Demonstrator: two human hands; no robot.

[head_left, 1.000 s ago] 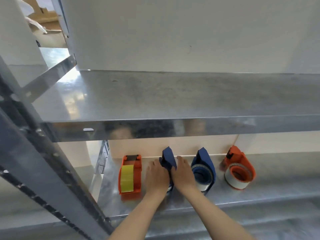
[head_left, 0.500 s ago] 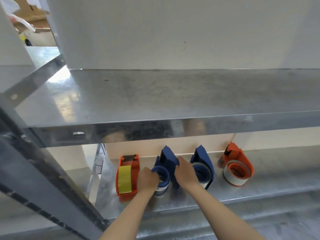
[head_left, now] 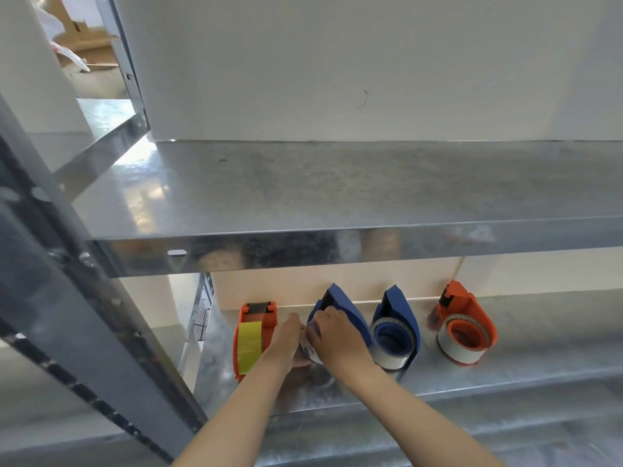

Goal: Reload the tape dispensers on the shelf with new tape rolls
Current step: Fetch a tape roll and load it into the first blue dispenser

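Observation:
Several tape dispensers stand in a row on the lower metal shelf (head_left: pixel 539 365). At the left is an orange dispenser (head_left: pixel 253 335) with yellow tape. Beside it a blue dispenser (head_left: pixel 344 308) has a tape roll (head_left: pixel 312 348) in it, mostly hidden by my hands. My left hand (head_left: pixel 286 342) grips the roll from the left. My right hand (head_left: pixel 332 338) grips the roll and the dispenser from the right. Further right stand a second blue dispenser (head_left: pixel 397 328) and an orange dispenser (head_left: pixel 467 332), both holding clear tape.
An upper metal shelf (head_left: pixel 337 190) overhangs the row, with a white wall behind it. A grey slanted upright (head_left: pixel 84 315) of the rack runs down the left side. Cardboard lies at the top left (head_left: pixel 84 45).
My left hand has shifted up along the roll and both hands now close tightly around it. The camera view has shifted slightly to the left.

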